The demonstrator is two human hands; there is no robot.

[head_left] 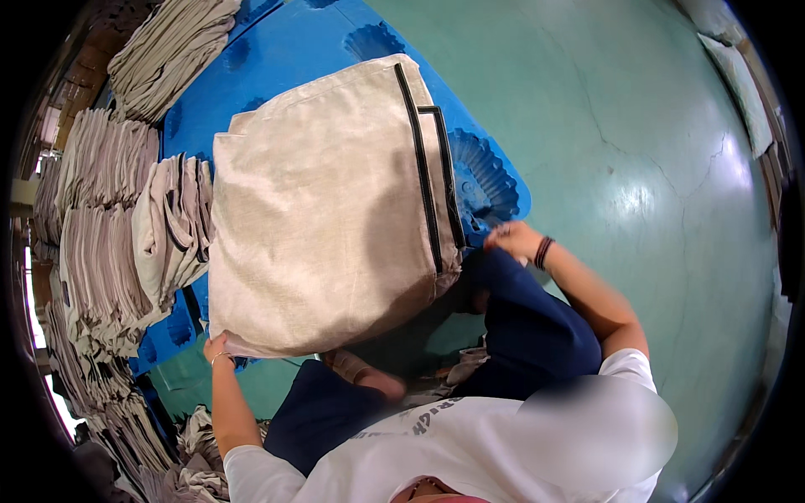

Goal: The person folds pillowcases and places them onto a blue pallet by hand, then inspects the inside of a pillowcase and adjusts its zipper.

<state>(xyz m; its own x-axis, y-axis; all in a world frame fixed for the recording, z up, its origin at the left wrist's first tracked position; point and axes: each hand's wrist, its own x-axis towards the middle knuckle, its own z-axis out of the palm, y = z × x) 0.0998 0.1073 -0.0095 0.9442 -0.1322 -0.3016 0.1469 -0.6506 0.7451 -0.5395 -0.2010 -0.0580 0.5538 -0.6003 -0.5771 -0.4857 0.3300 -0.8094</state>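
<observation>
A large beige cloth piece (293, 226), folded in layers with dark strips along its right side, lies on a blue plastic table (490, 172). My left hand (216, 345) pinches the cloth at its near left corner. My right hand (516, 241) is apart from the cloth, beyond its right edge, above my right knee and near the table's rim. Its fingers are bent together. What they hold, if anything, is hard to make out; a small pale bit shows under the palm.
Stacks of folded beige cloth (105, 260) crowd the left side, and another stack (172, 54) stands at the far left. Loose cloth (197, 444) lies low at the left. My legs in dark blue trousers (537, 327) are at the near edge. Green floor (604, 109) extends to the right.
</observation>
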